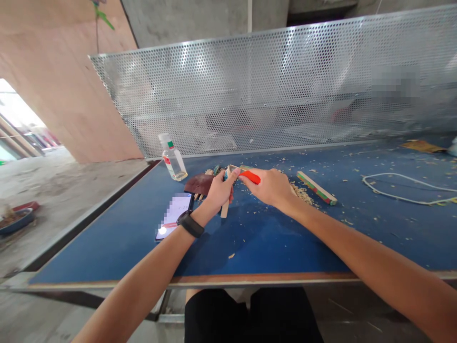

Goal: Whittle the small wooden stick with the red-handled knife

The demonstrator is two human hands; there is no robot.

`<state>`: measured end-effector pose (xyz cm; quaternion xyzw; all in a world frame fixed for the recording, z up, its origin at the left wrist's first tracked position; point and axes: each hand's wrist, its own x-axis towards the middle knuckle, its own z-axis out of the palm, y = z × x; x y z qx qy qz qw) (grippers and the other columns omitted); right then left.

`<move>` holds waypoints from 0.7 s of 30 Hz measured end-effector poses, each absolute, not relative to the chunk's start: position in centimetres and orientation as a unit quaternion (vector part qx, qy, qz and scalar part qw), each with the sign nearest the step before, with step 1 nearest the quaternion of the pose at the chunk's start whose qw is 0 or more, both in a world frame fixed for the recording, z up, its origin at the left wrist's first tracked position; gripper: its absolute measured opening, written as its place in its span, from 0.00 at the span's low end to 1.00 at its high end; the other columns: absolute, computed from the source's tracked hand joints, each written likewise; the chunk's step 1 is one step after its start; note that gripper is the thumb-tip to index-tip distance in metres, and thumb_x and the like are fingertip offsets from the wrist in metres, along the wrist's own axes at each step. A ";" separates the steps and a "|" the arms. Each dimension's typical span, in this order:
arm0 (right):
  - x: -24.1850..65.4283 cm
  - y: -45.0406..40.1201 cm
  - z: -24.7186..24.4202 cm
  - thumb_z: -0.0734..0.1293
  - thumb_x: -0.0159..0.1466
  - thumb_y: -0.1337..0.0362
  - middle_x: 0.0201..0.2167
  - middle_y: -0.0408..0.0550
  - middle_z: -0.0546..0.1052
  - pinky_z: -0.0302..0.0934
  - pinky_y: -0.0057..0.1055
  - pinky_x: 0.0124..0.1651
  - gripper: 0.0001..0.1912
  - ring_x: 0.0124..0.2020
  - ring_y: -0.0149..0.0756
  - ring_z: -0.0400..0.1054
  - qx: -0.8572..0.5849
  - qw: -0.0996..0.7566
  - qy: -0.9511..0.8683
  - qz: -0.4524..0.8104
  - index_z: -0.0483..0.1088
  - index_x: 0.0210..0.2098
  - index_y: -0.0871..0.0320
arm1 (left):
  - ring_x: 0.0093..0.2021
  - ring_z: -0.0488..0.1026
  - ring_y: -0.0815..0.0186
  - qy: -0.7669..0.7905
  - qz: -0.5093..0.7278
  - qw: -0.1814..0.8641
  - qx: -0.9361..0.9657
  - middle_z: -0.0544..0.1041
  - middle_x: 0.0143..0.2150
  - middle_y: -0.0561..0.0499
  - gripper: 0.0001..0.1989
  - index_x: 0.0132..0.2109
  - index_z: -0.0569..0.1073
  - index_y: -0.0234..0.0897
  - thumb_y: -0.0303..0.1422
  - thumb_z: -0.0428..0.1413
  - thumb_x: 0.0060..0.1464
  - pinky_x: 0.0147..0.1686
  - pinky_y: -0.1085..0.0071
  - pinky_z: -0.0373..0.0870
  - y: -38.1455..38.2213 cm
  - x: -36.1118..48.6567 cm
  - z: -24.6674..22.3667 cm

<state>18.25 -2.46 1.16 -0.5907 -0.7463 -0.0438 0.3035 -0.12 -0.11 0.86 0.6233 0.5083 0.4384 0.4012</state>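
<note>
Head view: left hand (218, 189) is gripping a wooden stick (224, 210), right hand (272, 186) an orange-handled tool (251, 177); I'm fearing slips toward the left thumb (233, 175).

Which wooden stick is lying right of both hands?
The stick with red and green sides, on the blue table; the pale stick is in the left hand.

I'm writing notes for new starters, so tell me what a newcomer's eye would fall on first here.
First, the bright orange-handled tool in the right grip, near the picture's centre, close to the pale wooden piece in the left grip. Next, the broad perforated metal sheet rising behind the blue tabletop. Then the clear bottle at the tabletop's far left, with the lit phone nearer the person.
</note>
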 end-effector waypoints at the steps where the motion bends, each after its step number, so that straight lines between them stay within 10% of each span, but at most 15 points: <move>1: 18.4 -2.4 1.2 0.59 0.73 0.37 0.32 0.53 0.83 0.51 0.36 0.31 0.29 0.31 0.47 0.74 -0.598 0.308 -0.739 -0.037 0.83 0.51 0.47 | 0.15 0.63 0.72 0.510 0.439 0.395 0.626 0.64 0.20 0.59 0.20 0.36 0.64 0.42 0.51 0.56 0.69 0.18 0.72 0.60 -0.3 0.0 0.9; 8: 20.3 -0.7 0.6 0.56 0.71 0.33 0.28 0.50 0.80 0.50 0.35 0.30 0.33 0.29 0.44 0.71 -0.579 0.314 -0.752 0.016 0.79 0.34 0.50 | 0.16 0.65 0.72 0.498 0.423 0.340 0.676 0.65 0.19 0.61 0.18 0.37 0.64 0.42 0.47 0.59 0.67 0.19 0.73 0.60 -0.7 -0.1 0.9; 21: 20.8 -0.5 0.4 0.61 0.70 0.35 0.31 0.48 0.82 0.56 0.35 0.33 0.31 0.31 0.42 0.73 -0.497 0.299 -0.812 0.060 0.84 0.50 0.49 | 0.15 0.67 0.73 0.461 0.436 0.365 0.682 0.67 0.21 0.62 0.07 0.39 0.65 0.41 0.31 0.57 0.65 0.17 0.75 0.63 0.5 -0.4 -0.1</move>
